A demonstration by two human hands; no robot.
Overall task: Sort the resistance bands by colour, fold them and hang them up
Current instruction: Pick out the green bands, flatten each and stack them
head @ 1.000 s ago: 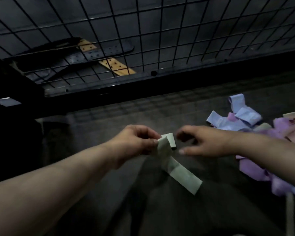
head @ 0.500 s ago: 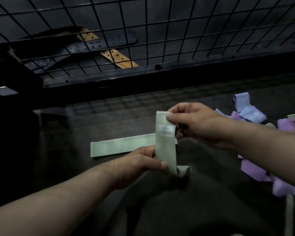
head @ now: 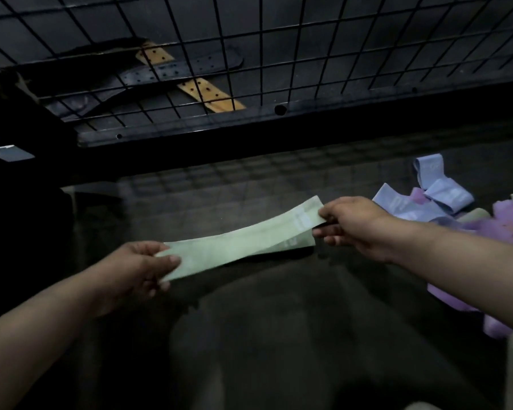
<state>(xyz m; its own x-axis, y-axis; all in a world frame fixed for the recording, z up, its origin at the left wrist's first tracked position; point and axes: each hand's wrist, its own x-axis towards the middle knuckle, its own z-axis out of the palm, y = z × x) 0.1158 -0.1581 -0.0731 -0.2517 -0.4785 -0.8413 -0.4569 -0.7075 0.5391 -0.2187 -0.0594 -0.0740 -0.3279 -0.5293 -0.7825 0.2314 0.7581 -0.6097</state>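
Note:
A pale green resistance band [head: 240,244] is stretched flat between my two hands above the dark table [head: 249,187]. My left hand [head: 142,267] pinches its lower left end with thumb on top. Its upper right end, beside a white printed label, is pinched by my right hand [head: 356,223]. A heap of loose bands lies at the right edge: light blue bands [head: 436,193] at the back, purple bands [head: 498,226] nearer, partly hidden by my right forearm.
A black wire grid panel [head: 279,54] stands behind the table on a dark metal bar [head: 249,119]. Behind the grid lie dark perforated straps [head: 175,69] and a tan perforated strip [head: 208,93]. The room is dim.
The green band was crumpled in my left hand, then held upright and half unfolded. Now it is pulled out flat, with my hands moved apart to its two ends.

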